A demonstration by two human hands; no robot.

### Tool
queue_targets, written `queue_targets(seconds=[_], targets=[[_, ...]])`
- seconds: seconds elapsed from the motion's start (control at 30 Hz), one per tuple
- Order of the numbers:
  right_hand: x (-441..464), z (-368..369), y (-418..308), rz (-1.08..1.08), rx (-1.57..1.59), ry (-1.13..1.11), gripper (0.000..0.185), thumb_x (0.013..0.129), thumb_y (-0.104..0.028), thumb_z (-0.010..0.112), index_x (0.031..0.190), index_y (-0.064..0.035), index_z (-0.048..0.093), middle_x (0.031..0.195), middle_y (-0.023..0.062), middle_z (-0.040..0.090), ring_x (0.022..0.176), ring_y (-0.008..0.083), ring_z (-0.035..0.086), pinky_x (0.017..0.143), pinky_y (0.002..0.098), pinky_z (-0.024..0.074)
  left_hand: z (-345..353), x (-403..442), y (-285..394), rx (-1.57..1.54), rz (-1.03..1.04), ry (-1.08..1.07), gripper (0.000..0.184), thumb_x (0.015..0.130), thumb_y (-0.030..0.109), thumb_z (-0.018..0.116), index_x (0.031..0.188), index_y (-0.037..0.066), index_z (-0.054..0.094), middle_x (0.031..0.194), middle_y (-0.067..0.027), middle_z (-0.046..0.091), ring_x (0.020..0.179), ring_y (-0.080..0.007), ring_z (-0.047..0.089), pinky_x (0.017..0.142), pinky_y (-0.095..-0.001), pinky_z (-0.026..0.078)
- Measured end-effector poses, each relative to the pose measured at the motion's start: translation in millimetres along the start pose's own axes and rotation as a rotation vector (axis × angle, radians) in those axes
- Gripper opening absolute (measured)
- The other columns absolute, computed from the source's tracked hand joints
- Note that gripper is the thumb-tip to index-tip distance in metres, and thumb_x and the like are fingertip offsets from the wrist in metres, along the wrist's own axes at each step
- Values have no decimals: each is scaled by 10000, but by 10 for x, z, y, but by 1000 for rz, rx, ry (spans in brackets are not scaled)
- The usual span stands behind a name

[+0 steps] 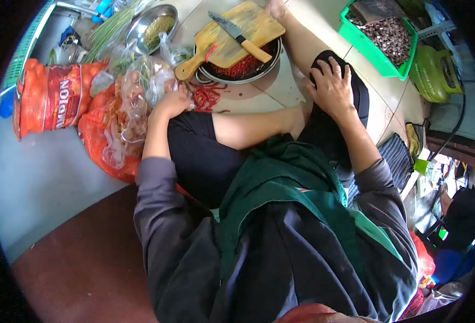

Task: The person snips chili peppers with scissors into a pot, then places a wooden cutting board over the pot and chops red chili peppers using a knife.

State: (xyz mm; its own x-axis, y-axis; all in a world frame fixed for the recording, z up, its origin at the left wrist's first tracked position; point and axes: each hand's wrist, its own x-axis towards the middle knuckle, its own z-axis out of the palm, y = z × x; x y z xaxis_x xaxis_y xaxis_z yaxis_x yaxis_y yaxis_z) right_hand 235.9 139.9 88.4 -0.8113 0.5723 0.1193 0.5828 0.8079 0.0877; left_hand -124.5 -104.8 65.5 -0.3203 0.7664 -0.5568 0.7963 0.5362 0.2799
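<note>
Closest to the head camera is the person's dark shirt, crossed by bunched dark green cloth at the lap. Both legs are bent, in dark trousers that leave the shins bare. On the raised right knee lies the right hand, palm down and holding nothing, its fingers somewhat apart. The left hand is low beside the other knee, between clear plastic bags and a small heap of red chillies; whether its fingers are clamped on anything, I cannot tell. These chillies lie on the tiled floor, on the person's side of a round pot with chopped red pieces in it. Across the pot's rim rests a wooden board, bearing a knife and one loose chilli near the handle. Farther left stand a metal bowl, long green stalks, a full red net sack and an orange-red mesh bag. Over on the right are a green tray of greyish-brown pieces and a green gas cylinder.
</note>
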Motion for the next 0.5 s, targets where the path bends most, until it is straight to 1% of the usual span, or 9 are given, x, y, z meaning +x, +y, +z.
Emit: queue_targets(seconds=[0.1,0.17,0.2,0.23,0.27,0.3,0.43,0.47,0.5], targets=[[-12,59,34,-8,32,-12,396,808,-317,613,1159,-146,546,1306,94,465,1310,319,336,1034,628,244,68,193,292,-117,-367,-97,443,775,394,634,977,1,673,977,-244,644,930,-341,632,827,-382,489],[-3,42,38,12,32,-61,402,805,-311,619,1161,-138,543,1312,93,460,1313,319,331,1037,629,239,247,336,417,90,-223,63,529,744,441,657,949,-47,661,967,-267,641,967,-325,632,863,-383,490],[-11,12,13,13,26,-74,398,805,-306,623,1152,-126,549,1315,92,458,1318,315,325,1040,630,231,392,485,373,41,-235,21,632,716,453,693,1045,-80,608,1057,-280,615,1025,-329,612,889,-403,487],[-24,15,15,14,33,-63,393,806,-304,623,1149,-126,552,1315,91,459,1319,315,323,1040,630,231,519,589,419,90,-278,94,787,674,440,745,1221,-58,476,1224,-259,529,1099,-339,574,902,-422,485],[-26,25,13,12,39,-53,387,807,-302,622,1145,-126,555,1315,91,459,1320,314,321,1040,630,230,640,655,434,84,-367,89,847,663,427,761,1264,-48,401,1276,-241,477,1123,-344,557,906,-417,484],[-26,33,5,9,46,-42,382,807,-299,622,1142,-126,558,1315,90,459,1322,313,319,1040,630,230,530,507,758,79,-458,85,916,651,414,778,1307,-38,327,1329,-224,425,1146,-349,540,911,-411,484],[-32,61,11,7,66,-53,383,805,-290,626,1153,-141,565,1311,87,462,1318,313,320,1040,635,226,769,703,551,98,-462,62,859,675,343,770,1270,-68,306,1311,-215,432,1122,-337,559,857,-387,517],[-37,75,14,5,58,-59,384,805,-293,625,1154,-142,566,1309,88,464,1316,312,322,1039,637,224,831,685,473,64,-372,111,673,719,288,726,1206,-61,419,1221,-236,529,1075,-343,589,836,-395,523],[-36,86,18,2,51,-67,385,806,-295,623,1155,-142,568,1307,89,465,1315,312,324,1039,640,221,877,696,372,84,-323,88,604,733,280,710,1169,-54,461,1181,-240,556,1058,-345,597,839,-403,519]])
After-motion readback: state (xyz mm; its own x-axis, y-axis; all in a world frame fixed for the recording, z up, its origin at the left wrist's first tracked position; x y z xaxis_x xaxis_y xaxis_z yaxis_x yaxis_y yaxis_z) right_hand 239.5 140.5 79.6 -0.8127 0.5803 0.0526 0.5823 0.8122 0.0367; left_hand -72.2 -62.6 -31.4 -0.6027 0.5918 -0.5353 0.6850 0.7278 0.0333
